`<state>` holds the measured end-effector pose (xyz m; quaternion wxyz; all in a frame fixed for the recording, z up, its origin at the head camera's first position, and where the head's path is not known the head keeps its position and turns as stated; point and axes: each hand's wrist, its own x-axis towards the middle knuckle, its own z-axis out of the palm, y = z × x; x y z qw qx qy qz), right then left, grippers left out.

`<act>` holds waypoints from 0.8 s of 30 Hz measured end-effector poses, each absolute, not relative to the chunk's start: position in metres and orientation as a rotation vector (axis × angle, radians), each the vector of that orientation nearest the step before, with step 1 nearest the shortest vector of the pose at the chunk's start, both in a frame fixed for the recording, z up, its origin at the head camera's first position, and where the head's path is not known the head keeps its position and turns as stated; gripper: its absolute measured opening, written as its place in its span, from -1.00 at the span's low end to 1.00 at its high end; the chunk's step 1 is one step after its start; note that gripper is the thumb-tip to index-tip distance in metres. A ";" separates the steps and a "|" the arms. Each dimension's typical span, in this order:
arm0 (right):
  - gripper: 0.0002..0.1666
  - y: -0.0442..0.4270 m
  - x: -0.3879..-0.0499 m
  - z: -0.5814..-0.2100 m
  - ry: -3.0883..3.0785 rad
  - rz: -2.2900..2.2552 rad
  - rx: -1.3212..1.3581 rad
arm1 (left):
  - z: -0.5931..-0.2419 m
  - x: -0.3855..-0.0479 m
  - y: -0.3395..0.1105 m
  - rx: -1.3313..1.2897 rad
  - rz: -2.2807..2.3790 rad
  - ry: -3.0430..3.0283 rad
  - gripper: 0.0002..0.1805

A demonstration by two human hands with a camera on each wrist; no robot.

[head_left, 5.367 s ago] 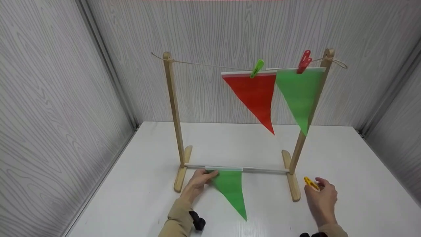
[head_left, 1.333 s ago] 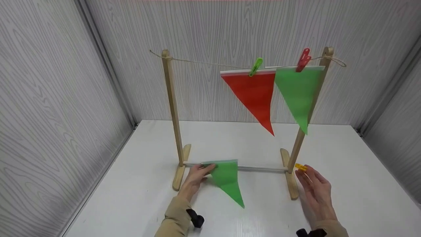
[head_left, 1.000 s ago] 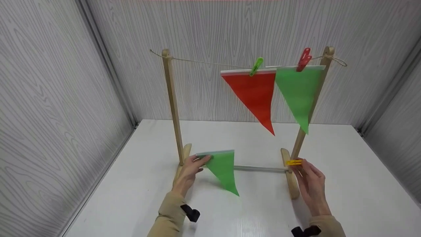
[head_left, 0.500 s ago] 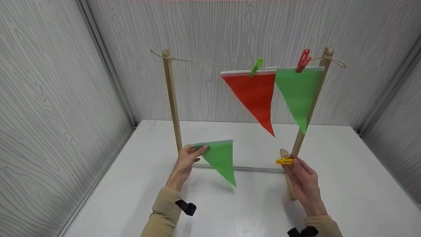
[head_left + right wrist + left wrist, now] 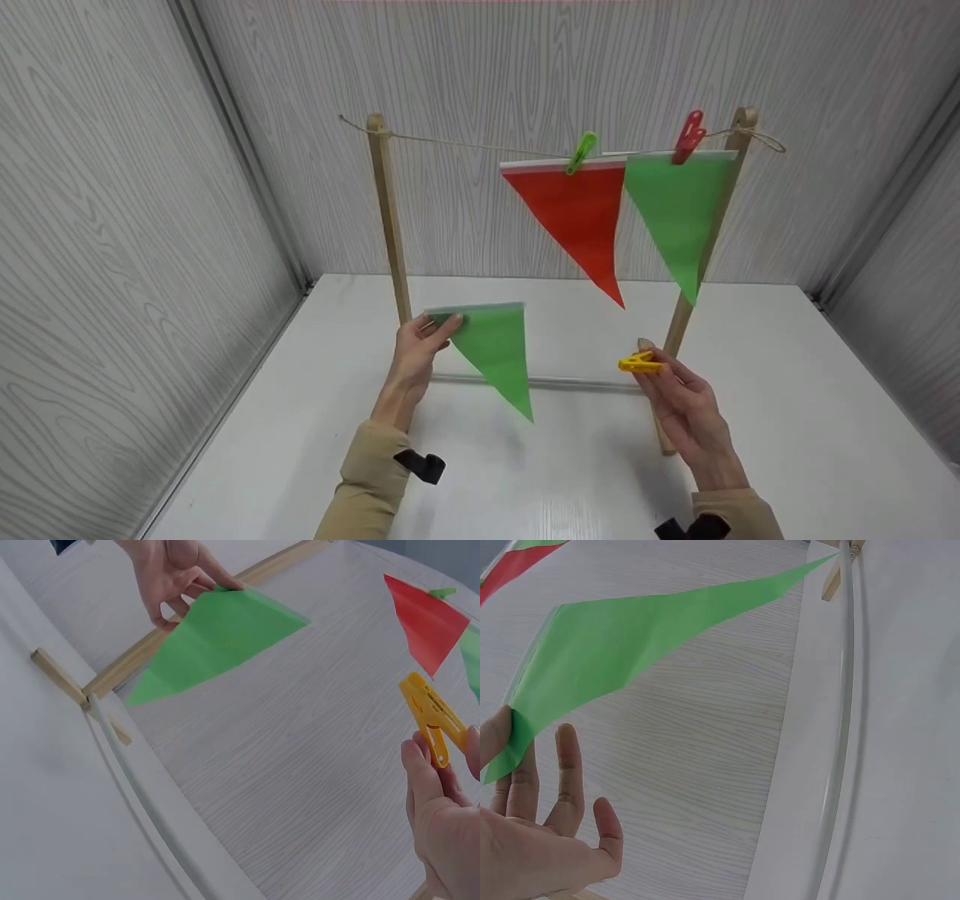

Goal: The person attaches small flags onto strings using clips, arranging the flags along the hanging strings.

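Note:
My left hand point(image 5: 414, 352) pinches a green triangular pennant point(image 5: 496, 349) by the left end of its pale top strip. The pennant hangs point down, raised off the table, in front of the stand. In the left wrist view the thumb lies over the corner of the green pennant point(image 5: 607, 652), and the other fingers are behind or beside it. My right hand point(image 5: 691, 412) holds a yellow clothespin point(image 5: 639, 364) between thumb and fingers near the right post. The right wrist view has the yellow clothespin point(image 5: 431, 716) pointing up and left, its handles between the fingers.
A wooden stand has a left post point(image 5: 390, 225), a right post point(image 5: 681, 322) and a low white rod point(image 5: 577, 385). On its string point(image 5: 457, 141) hang a red pennant point(image 5: 581, 217) with a green clothespin point(image 5: 581, 154) and another green pennant point(image 5: 671, 210) with a red clothespin point(image 5: 688, 139).
My left hand has lifted the green pennant from by the low rod, upward and slightly left. My right hand has brought the yellow clothespin up and left.

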<state>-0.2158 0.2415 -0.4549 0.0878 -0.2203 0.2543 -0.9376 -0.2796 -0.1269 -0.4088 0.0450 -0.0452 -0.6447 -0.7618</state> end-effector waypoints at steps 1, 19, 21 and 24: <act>-0.46 0.241 -0.216 -0.454 0.754 -2.786 -0.660 | -0.408 -0.279 -0.127 -0.139 -2.333 -1.955 -0.74; -0.56 0.215 -0.210 -0.404 0.903 -2.854 -0.833 | -0.372 -0.279 -0.123 -0.230 -2.511 -1.416 -0.75; -0.57 0.209 -0.209 -0.395 0.910 -2.877 -0.842 | -0.365 -0.280 -0.122 -0.244 -2.529 -1.373 -0.76; -0.60 0.201 -0.209 -0.384 0.960 -2.906 -0.842 | -0.355 -0.281 -0.122 -0.259 -2.531 -1.340 -0.76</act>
